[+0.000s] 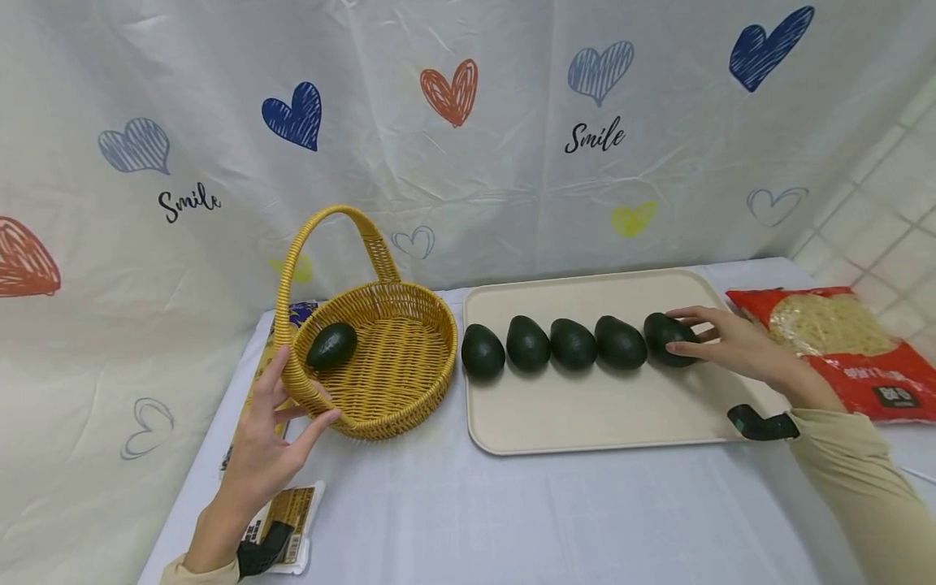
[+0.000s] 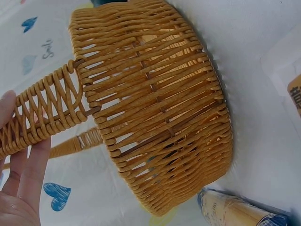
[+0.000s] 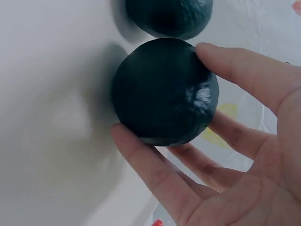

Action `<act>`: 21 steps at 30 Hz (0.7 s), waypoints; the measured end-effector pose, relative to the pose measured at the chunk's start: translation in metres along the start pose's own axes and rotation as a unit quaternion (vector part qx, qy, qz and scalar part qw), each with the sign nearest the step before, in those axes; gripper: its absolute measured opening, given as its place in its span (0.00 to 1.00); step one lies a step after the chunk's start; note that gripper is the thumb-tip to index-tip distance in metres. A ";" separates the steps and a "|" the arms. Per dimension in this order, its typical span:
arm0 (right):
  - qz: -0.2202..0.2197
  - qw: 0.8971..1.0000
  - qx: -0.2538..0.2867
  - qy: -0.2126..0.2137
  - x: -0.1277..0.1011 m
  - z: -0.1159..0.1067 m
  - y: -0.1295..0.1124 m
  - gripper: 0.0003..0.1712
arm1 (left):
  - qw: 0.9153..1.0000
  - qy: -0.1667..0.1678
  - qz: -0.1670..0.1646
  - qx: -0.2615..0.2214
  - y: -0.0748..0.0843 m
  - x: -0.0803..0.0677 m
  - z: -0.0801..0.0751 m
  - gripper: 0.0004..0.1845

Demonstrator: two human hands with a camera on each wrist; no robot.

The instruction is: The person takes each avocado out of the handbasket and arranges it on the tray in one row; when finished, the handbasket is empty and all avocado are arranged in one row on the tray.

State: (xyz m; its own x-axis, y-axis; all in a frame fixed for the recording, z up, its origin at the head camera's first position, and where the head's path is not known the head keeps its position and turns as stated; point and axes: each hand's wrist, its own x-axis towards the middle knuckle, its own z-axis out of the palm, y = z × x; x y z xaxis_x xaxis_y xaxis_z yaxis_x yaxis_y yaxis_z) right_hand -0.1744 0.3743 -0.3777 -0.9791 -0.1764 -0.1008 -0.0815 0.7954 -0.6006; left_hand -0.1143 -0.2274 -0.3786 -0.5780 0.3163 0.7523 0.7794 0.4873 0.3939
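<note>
A yellow wicker basket (image 1: 395, 418) with a tall hoop handle stands on the left, one dark green avocado (image 1: 332, 346) inside it. My left hand (image 1: 259, 443) grips the lower end of the handle (image 2: 42, 110), thumb on one side and fingers on the other. On the beige tray (image 1: 585, 418) several avocados form a row. My right hand (image 1: 724, 345) holds the rightmost avocado (image 1: 667, 338), its thumb and fingertips spread around the fruit. In the right wrist view that avocado (image 3: 162, 94) sits close beside its neighbour (image 3: 171, 16).
A red bag of pale noodle-like food (image 1: 841, 349) lies right of the tray. Left of the basket, partly hidden behind it and my left hand, is a yellow packet (image 1: 252, 390). A brown-and-white packet (image 1: 292, 520) lies near my left wrist. A heart-printed cloth (image 1: 504, 187) hangs behind.
</note>
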 end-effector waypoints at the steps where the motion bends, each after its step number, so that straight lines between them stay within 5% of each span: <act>1: 0.003 1.000 0.002 0.000 0.000 0.001 0.000 0.38 | 1.000 0.001 0.004 -0.002 -0.001 0.000 0.000 0.48; 21: 0.002 0.999 0.032 0.001 0.002 0.006 -0.002 0.37 | 1.000 -0.001 -0.012 0.000 0.004 0.001 0.000 0.49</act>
State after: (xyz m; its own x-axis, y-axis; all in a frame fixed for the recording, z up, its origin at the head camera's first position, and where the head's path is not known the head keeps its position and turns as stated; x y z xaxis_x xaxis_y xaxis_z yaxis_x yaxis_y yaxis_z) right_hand -0.1752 0.3690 -0.3812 -0.9797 -0.1720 -0.1030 -0.0645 0.7569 -0.6503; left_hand -0.1121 -0.2252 -0.3767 -0.5965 0.3074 0.7414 0.7658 0.4945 0.4111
